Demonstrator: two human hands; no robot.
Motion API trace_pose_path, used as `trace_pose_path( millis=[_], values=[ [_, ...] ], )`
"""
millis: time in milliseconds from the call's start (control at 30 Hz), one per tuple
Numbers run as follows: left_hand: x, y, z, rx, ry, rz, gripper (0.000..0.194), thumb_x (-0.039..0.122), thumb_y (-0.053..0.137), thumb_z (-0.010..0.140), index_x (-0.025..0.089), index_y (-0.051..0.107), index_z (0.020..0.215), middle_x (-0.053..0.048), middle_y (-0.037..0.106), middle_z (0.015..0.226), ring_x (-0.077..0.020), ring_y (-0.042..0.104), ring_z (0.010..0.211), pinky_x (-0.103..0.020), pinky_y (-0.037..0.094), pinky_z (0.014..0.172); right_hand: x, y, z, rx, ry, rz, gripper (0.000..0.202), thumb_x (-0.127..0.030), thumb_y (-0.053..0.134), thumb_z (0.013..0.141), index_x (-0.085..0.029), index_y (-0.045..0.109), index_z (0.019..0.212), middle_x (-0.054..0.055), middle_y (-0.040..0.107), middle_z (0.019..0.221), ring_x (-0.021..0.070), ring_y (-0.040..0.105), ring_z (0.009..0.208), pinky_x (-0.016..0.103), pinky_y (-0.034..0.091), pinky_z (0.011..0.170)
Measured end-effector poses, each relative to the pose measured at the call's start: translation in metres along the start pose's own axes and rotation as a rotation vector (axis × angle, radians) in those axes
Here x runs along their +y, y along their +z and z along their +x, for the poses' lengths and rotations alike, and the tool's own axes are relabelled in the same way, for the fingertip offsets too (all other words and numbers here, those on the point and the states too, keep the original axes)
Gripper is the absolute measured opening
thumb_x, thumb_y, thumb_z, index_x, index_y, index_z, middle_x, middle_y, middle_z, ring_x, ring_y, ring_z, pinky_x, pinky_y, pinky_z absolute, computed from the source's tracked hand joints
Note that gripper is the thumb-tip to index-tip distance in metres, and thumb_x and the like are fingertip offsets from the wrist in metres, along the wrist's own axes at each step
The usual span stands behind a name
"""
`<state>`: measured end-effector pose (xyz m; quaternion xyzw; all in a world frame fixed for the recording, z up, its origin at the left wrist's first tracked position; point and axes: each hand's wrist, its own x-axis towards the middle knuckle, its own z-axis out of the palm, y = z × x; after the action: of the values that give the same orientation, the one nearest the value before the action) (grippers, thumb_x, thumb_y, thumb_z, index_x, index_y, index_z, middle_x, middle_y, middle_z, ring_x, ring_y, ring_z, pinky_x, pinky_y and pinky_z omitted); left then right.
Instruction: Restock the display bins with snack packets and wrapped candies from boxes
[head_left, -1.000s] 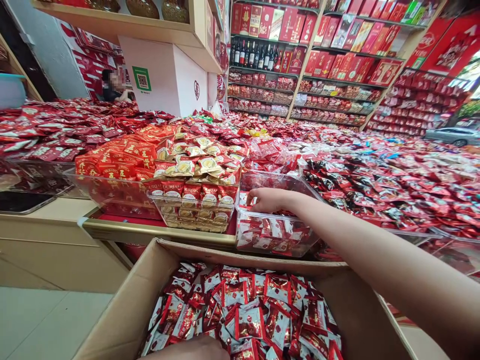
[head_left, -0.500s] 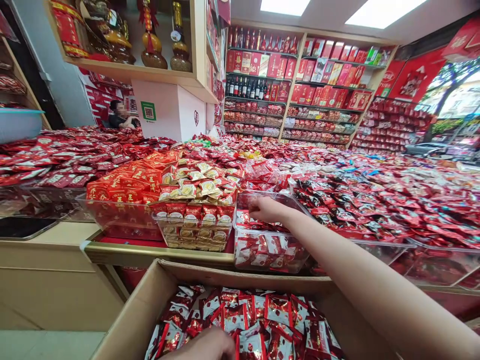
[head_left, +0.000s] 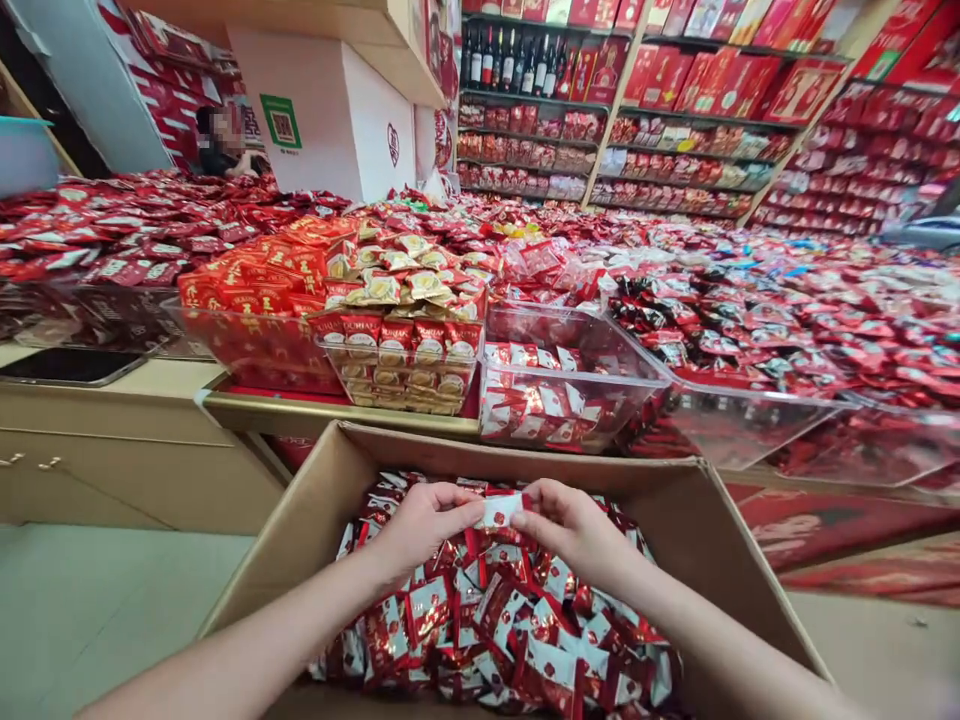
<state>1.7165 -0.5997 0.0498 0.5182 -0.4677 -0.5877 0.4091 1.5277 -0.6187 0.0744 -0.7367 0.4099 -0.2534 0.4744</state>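
Between my two hands, above the open cardboard box (head_left: pixel 720 560), is one small white-and-red candy packet (head_left: pixel 501 511). The fingers and thumb of my left hand (head_left: pixel 429 520) pinch its left end. Its right end is gripped by my right hand (head_left: pixel 574 528). Loose red-and-white candy packets (head_left: pixel 551 668) fill the box beneath. Just behind the box, a clear plastic bin (head_left: pixel 570 400) holds rows of similar packets, lower than the heaps around it.
Left of that bin stand a bin of gold durian packets (head_left: pixel 405 345) and a bin of red-orange packets (head_left: pixel 262 290). Dark packets (head_left: pixel 690 320) heap up at the right. A tablet (head_left: pixel 71 366) lies on the left counter. A person (head_left: pixel 225 145) sits far back.
My right hand has come back from the clear bin to above the box. My left hand has risen from the box's packets, and both now hold one packet. The view has tilted down.
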Motion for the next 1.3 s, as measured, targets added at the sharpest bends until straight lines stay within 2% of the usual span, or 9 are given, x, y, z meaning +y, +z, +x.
trace_pose_path(
  millis=[167,300,467,600,733,1033,1133,1200,1300],
  values=[
    [-0.003,0.013,-0.005,-0.07,0.006,-0.109,0.024,0.028,0.062,0.063,0.013,0.057,0.081,-0.001,0.062,0.072,-0.0107,0.054,0.064,-0.023,0.041,0.062,0.024,0.004,0.006,-0.012,0.071,0.265,0.028,-0.04,0.052,0.069,-0.016,0.04,0.061,-0.006,0.036,0.052,0.005,0.029,0.047,0.019,0.024,0.044],
    [-0.001,0.019,-0.008,-0.194,-0.035,-0.132,0.039,0.02,0.063,0.063,0.015,0.048,0.098,-0.003,0.062,0.081,-0.0127,0.057,0.069,-0.028,0.044,0.068,0.023,0.003,0.002,-0.019,0.142,0.384,0.029,-0.041,0.054,0.067,-0.016,0.041,0.062,-0.005,0.04,0.054,0.0052,0.031,0.047,0.019,0.025,0.044],
    [0.006,0.019,-0.009,-0.253,-0.029,-0.18,0.04,0.018,0.061,0.065,0.014,0.045,0.101,-0.005,0.061,0.085,-0.0138,0.057,0.075,-0.03,0.044,0.072,0.018,0.004,0.0,-0.054,0.174,0.545,0.026,-0.038,0.056,0.068,-0.016,0.043,0.065,-0.004,0.046,0.056,0.0052,0.036,0.049,0.019,0.028,0.046],
    [0.002,0.014,-0.009,-0.276,-0.029,-0.144,0.038,0.017,0.059,0.067,0.016,0.044,0.102,-0.004,0.06,0.091,-0.0136,0.056,0.08,-0.029,0.043,0.075,0.019,0.007,0.001,-0.058,0.181,0.529,0.026,-0.039,0.056,0.067,-0.016,0.046,0.067,-0.005,0.045,0.056,0.0046,0.036,0.046,0.018,0.029,0.044],
    [-0.004,0.011,-0.007,-0.176,0.014,-0.127,0.038,0.018,0.06,0.066,0.017,0.045,0.101,-0.004,0.06,0.095,-0.0144,0.055,0.083,-0.029,0.041,0.077,0.02,0.012,0.002,-0.066,0.198,0.558,0.028,-0.041,0.057,0.066,-0.016,0.048,0.076,-0.003,0.048,0.062,0.0066,0.043,0.051,0.02,0.036,0.05],
    [0.002,0.013,-0.009,-0.147,0.035,-0.035,0.028,0.028,0.058,0.068,0.016,0.055,0.093,-0.004,0.06,0.092,-0.0162,0.053,0.083,-0.029,0.04,0.077,0.02,0.012,0.003,-0.041,0.126,0.454,0.026,-0.04,0.058,0.066,-0.016,0.051,0.069,-0.005,0.044,0.054,0.0058,0.038,0.048,0.019,0.033,0.046],
    [0.004,0.013,-0.01,-0.084,0.0,-0.157,0.027,0.026,0.062,0.064,0.017,0.055,0.089,-0.003,0.06,0.092,-0.0161,0.053,0.083,-0.028,0.041,0.076,0.019,0.018,0.004,-0.028,0.166,0.528,0.028,-0.042,0.058,0.064,-0.017,0.05,0.072,-0.003,0.049,0.059,0.0074,0.044,0.05,0.021,0.039,0.049],
    [0.005,0.012,-0.011,-0.109,-0.041,-0.29,0.026,0.028,0.061,0.065,0.017,0.054,0.087,-0.002,0.06,0.087,-0.0147,0.054,0.077,-0.027,0.042,0.07,0.015,0.02,0.003,-0.025,0.154,0.52,0.026,-0.042,0.056,0.066,-0.017,0.05,0.072,-0.002,0.051,0.062,0.009,0.047,0.052,0.023,0.041,0.052],
    [0.008,0.008,-0.012,-0.182,-0.106,-0.459,0.026,0.038,0.049,0.073,0.017,0.052,0.089,-0.003,0.059,0.079,-0.0128,0.055,0.066,-0.027,0.042,0.064,-0.005,0.008,-0.003,0.09,0.02,0.312,0.017,-0.038,0.051,0.071,-0.021,0.051,0.072,-0.001,0.054,0.065,0.013,0.05,0.057,0.027,0.043,0.054]
  ],
)
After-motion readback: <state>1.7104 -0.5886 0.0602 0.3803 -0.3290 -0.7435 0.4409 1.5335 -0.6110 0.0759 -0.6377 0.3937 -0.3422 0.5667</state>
